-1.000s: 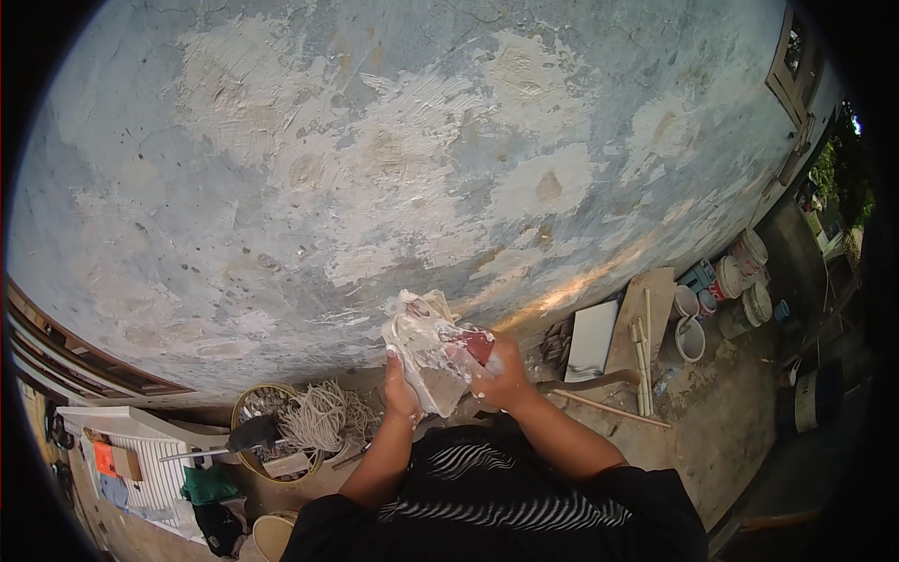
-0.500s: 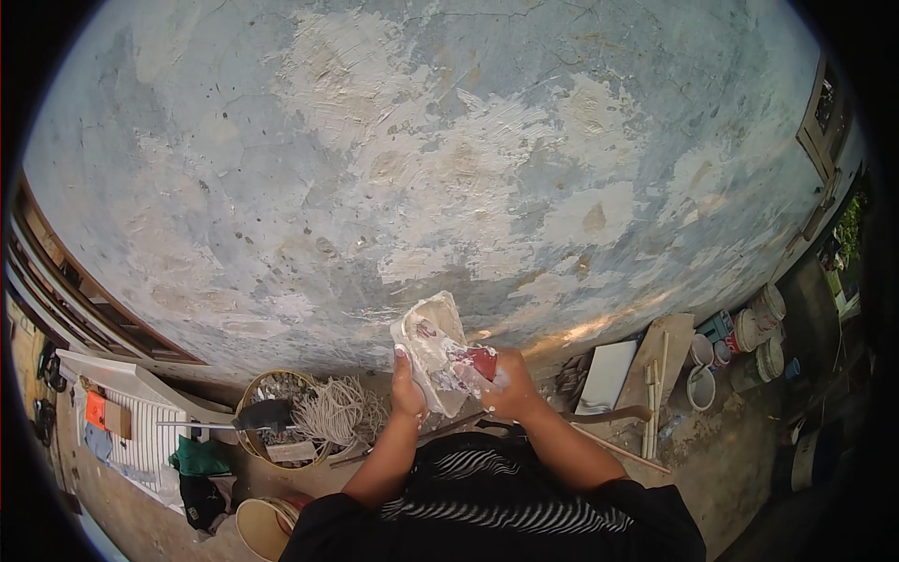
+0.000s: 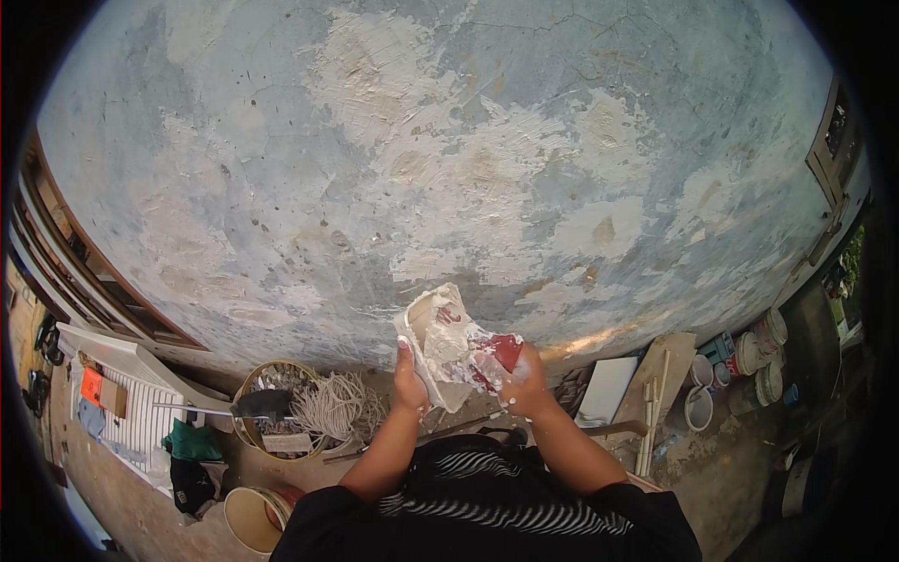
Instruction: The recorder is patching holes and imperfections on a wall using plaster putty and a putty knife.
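Observation:
My left hand [image 3: 409,382] is closed round the left side of a shallow white tray [image 3: 455,399], its rim crusted with filler. Thick white putty [image 3: 448,345] lies heaped in the tray. My right hand [image 3: 531,388] grips a red putty scraper [image 3: 508,349], smeared with the same paste, at the tray's right edge. Putty also coats the right fingers, which hide part of the scraper. Beyond both hands stands a worn blue-grey wall [image 3: 272,159] with rough, cream-white filler patches [image 3: 478,178].
Left of me are a round basket of rubble [image 3: 245,393], a coiled rope [image 3: 339,412], a bucket [image 3: 251,525] and a white slatted panel [image 3: 140,433]. To the right, boards [image 3: 609,393] and poles lean near the wall, with several paint buckets [image 3: 699,409] beyond.
The red scraper and my right hand have shifted slightly right, away from the tray's middle. My left hand still holds the tray. The view has shifted slightly.

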The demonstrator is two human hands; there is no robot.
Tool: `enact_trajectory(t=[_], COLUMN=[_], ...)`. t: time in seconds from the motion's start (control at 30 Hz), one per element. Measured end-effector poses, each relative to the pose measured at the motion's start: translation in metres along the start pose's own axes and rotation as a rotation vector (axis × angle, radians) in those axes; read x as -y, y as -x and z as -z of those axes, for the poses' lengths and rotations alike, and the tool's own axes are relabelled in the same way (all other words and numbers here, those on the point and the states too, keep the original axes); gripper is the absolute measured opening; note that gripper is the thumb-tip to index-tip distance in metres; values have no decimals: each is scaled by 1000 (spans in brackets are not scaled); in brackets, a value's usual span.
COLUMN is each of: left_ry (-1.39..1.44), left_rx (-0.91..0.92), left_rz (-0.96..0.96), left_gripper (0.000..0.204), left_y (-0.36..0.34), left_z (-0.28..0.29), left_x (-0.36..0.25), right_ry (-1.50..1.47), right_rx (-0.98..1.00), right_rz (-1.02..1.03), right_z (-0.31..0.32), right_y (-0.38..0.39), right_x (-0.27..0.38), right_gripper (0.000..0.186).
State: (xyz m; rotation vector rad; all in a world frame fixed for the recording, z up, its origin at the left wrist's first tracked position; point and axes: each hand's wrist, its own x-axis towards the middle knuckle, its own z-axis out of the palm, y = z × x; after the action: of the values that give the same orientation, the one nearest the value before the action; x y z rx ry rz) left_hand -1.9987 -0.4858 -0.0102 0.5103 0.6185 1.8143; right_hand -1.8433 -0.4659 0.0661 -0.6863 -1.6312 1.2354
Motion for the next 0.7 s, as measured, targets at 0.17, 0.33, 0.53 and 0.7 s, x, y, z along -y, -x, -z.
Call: enact_trajectory(t=[0.17, 0.33, 0.53, 0.7], left_ry=[95, 97, 21, 120], left_rx=[-8, -30, -235, -171], left_rz=[6, -33, -27, -128], left_gripper=[61, 60, 60, 63], left_y=[0, -4, -2, -5], left_z=[8, 16, 14, 25], left_x=[-5, -1, -18, -39], right_ry=[103, 260, -31, -99], right_rx=[-174, 173, 154, 71], right_rz=[-49, -108, -280, -296], right_z=[5, -8, -10, -8], right_y=[-13, -11, -20, -32], right_x=[7, -16, -20, -5], right_gripper=[12, 15, 14, 15])
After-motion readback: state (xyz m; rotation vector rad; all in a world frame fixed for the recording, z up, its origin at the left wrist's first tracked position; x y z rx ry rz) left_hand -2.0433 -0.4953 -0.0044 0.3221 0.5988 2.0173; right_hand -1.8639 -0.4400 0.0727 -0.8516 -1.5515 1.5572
